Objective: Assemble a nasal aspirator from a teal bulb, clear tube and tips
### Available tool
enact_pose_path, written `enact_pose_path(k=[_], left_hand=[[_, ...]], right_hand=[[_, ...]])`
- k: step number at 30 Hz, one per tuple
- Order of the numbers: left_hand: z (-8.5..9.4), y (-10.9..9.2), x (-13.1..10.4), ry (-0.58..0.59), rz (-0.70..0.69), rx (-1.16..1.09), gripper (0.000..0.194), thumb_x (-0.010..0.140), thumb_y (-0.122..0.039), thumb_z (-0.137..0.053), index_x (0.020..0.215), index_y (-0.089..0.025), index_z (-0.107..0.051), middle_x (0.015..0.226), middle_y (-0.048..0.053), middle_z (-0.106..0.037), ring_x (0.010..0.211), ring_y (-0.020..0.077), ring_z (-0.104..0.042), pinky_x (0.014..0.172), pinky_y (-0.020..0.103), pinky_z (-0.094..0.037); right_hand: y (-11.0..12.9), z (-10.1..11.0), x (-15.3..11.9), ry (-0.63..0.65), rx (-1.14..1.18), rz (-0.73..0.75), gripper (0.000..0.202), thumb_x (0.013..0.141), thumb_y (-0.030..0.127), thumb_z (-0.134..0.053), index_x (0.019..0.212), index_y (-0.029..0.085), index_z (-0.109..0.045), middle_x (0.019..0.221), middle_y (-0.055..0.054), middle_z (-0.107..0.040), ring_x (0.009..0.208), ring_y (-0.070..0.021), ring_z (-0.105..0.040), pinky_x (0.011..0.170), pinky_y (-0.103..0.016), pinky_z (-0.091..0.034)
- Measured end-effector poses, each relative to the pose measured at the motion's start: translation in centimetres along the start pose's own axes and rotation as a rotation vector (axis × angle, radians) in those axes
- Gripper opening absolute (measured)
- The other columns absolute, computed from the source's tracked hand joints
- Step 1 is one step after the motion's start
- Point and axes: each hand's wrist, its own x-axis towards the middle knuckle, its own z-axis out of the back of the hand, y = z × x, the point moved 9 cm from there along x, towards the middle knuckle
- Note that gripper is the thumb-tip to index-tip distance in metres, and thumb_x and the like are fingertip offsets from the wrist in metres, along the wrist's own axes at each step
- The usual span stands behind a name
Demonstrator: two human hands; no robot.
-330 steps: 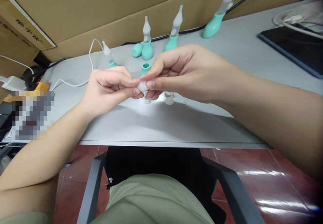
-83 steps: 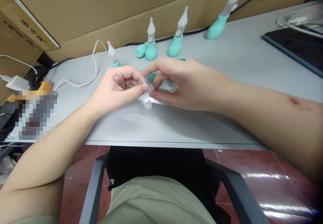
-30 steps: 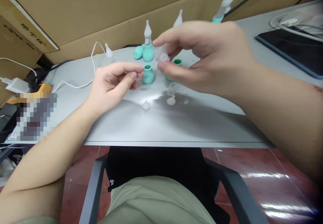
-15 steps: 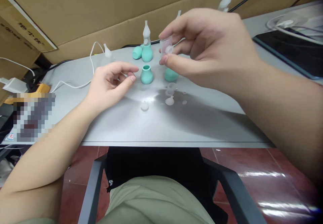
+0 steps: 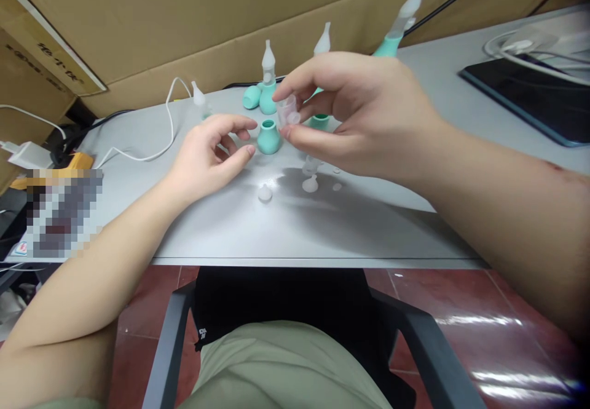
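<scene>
Between thumb and fingers, my right hand (image 5: 364,114) pinches a small clear plastic cup (image 5: 286,112) with a short side spout. The cup hovers just right of and above a teal rubber bulb (image 5: 268,138) standing upright with its mouth uncovered. On the bulb's other side, my left hand (image 5: 216,150) is empty, thumb and fingers curved apart, close to the bulb. A second teal bulb (image 5: 319,120) is partly hidden by my right hand. Small translucent caps lie nearer me: one white cap (image 5: 265,194) by itself and another cap (image 5: 310,184) beside clear pieces.
Several assembled teal aspirators with pointed white tips stand along the back, one aspirator (image 5: 268,92) beside a bulb lying over (image 5: 251,97). A black tablet (image 5: 530,95) and white cables are at right. A white cable (image 5: 133,157) and a charger (image 5: 30,155) are at left.
My right hand has moved left and down with the clear cup, bringing it close to the uncovered bulb. My left hand has shifted slightly right.
</scene>
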Motion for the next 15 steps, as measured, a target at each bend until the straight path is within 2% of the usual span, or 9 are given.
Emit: enact_pose_path(k=[3, 5, 7, 8, 10, 13, 15], left_hand=[[-0.4, 1.3, 0.5, 0.001, 0.015, 0.008, 0.054, 0.093, -0.036, -0.093, 0.146, -0.026, -0.089, 0.129, 0.01, -0.088, 0.084, 0.018, -0.075, 0.067, 0.029, -0.062], [-1.1, 2.2, 1.1, 0.024, 0.04, 0.027, 0.071, 0.09, -0.04, -0.096, 0.158, -0.025, -0.083, 0.143, 0.014, -0.086, 0.099, 0.0244, -0.079, 0.072, 0.033, -0.064], [-2.2, 2.7, 1.6, 0.076, 0.05, 0.055, 0.076, 0.093, -0.045, -0.095, 0.164, -0.023, -0.078, 0.158, 0.018, -0.082, 0.116, 0.0301, -0.081, 0.079, 0.036, -0.066], [-2.7, 2.7, 1.8, 0.099, 0.034, 0.062, 0.072, 0.095, -0.044, -0.093, 0.162, -0.022, -0.079, 0.161, 0.018, -0.082, 0.122, 0.0314, -0.08, 0.087, 0.038, -0.067], [-3.7, 2.4, 2.0, 0.143, 0.009, 0.044, 0.054, 0.1, -0.036, -0.086, 0.151, -0.02, -0.081, 0.15, 0.016, -0.086, 0.125, 0.0305, -0.08, 0.102, 0.042, -0.067], [-4.2, 2.0, 1.9, 0.142, 0.024, -0.019, 0.033, 0.099, -0.029, -0.084, 0.131, -0.022, -0.082, 0.125, 0.009, -0.087, 0.11, 0.0266, -0.08, 0.097, 0.04, -0.064], [-4.0, 1.6, 1.6, 0.122, 0.032, -0.039, 0.028, 0.097, -0.028, -0.085, 0.124, -0.023, -0.083, 0.117, 0.006, -0.086, 0.106, 0.0252, -0.079, 0.092, 0.038, -0.062]], right_hand=[[-0.2, -0.1, 0.2, 0.001, 0.012, -0.002, 0.015, 0.097, 0.03, -0.085, 0.11, 0.032, -0.079, 0.111, -0.007, -0.083, 0.101, -0.0296, -0.08, 0.096, -0.049, -0.068], [-0.4, -0.2, 0.4, -0.007, 0.048, -0.005, 0.016, 0.094, 0.032, -0.088, 0.106, 0.031, -0.078, 0.107, -0.007, -0.082, 0.096, -0.0288, -0.078, 0.089, -0.048, -0.067], [-0.6, -0.3, 0.5, -0.014, 0.061, -0.007, 0.02, 0.092, 0.035, -0.093, 0.102, 0.031, -0.077, 0.105, -0.007, -0.084, 0.093, -0.029, -0.076, 0.084, -0.048, -0.066], [-0.7, -0.4, 0.5, -0.014, 0.06, -0.01, 0.022, 0.092, 0.037, -0.095, 0.102, 0.031, -0.077, 0.105, -0.007, -0.085, 0.092, -0.0292, -0.076, 0.083, -0.048, -0.066], [-0.8, -0.6, 0.5, -0.014, 0.056, -0.018, 0.022, 0.094, 0.04, -0.096, 0.102, 0.032, -0.077, 0.107, -0.007, -0.086, 0.092, -0.0299, -0.076, 0.085, -0.05, -0.068], [-0.6, -0.8, 0.4, -0.019, 0.085, 0.006, 0.022, 0.094, 0.038, -0.096, 0.102, 0.032, -0.077, 0.108, -0.008, -0.086, 0.093, -0.0297, -0.078, 0.087, -0.05, -0.07], [-0.5, -0.7, 0.4, -0.028, 0.123, 0.02, 0.022, 0.093, 0.035, -0.096, 0.101, 0.031, -0.076, 0.109, -0.008, -0.086, 0.093, -0.0281, -0.079, 0.086, -0.047, -0.069]])
